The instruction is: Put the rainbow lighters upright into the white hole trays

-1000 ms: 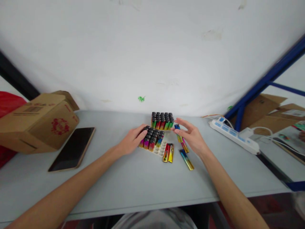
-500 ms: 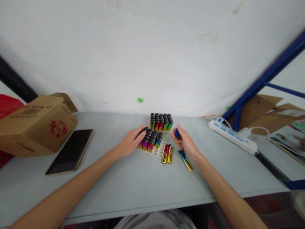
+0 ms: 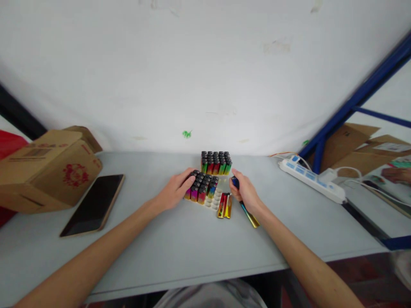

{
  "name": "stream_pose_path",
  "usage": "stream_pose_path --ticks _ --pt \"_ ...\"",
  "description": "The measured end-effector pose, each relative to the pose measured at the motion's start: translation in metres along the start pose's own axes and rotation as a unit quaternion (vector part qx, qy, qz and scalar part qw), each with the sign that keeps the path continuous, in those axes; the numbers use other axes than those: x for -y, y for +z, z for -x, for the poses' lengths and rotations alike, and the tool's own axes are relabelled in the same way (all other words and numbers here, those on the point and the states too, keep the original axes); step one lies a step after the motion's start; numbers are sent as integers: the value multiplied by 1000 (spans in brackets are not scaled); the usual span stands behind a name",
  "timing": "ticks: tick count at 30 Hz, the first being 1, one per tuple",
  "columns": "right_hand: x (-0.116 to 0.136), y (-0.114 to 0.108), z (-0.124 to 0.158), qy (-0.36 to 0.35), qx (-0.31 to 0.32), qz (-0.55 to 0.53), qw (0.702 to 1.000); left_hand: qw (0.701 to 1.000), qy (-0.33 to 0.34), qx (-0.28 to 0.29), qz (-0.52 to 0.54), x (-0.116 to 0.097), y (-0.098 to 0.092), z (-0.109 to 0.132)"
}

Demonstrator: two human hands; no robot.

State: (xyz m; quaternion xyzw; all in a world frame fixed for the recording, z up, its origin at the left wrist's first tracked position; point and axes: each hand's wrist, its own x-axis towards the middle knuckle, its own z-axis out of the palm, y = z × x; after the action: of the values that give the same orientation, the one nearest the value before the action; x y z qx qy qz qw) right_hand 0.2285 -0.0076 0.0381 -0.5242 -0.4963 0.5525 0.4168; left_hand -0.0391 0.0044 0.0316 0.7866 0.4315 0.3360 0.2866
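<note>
Black-topped, brightly coloured lighters (image 3: 201, 187) stand upright in a white tray (image 3: 211, 202) whose right-hand round holes show bare. My left hand (image 3: 176, 187) is closed around the left side of this group, thumb over the tops. Just right of the tray, my right hand (image 3: 245, 191) is closed on a dark blue lighter (image 3: 235, 182); its lower part is hidden in the fingers. Two lighters, one red (image 3: 221, 206) and one gold (image 3: 228, 207), lie by the tray's right edge. A blue-and-gold lighter (image 3: 252, 217) lies partly beneath my right hand.
A second block of upright lighters (image 3: 216, 163) stands behind the tray, near the wall. On the left are a cardboard box (image 3: 48, 171) and a dark tablet (image 3: 93, 205). A white power strip (image 3: 311, 179) lies on the right. Another person's hand (image 3: 396, 174) shows at the far right.
My right hand has moved slightly left and down with the blue lighter, now covering more of the lighter lying below it. My left hand stays on the group. Another person's hand has appeared far right.
</note>
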Motion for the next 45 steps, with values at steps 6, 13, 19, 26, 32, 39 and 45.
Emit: stream_pose_path --ticks 6,13,19,26,32,39,45 --pt "-1 -3 0 -33 23 6 999 1000 0 2 -3 0 0 0" --pt "-4 -3 0 -56 18 9 998 1000 0 0 -2 0 -1 0" --pt "1 -5 1 -58 38 -20 997 1000 2 -2 -2 0 -1 0" --pt "18 -15 19 -231 86 136 960 1000 -5 3 3 -2 0 1" --pt "17 -14 20 -316 66 280 904 1000 -3 0 10 -6 0 1" --pt "9 -8 22 -282 65 256 922 1000 -3 -3 7 -3 0 1" --pt "3 0 21 -284 72 299 908 1000 0 -7 8 -4 1 1"
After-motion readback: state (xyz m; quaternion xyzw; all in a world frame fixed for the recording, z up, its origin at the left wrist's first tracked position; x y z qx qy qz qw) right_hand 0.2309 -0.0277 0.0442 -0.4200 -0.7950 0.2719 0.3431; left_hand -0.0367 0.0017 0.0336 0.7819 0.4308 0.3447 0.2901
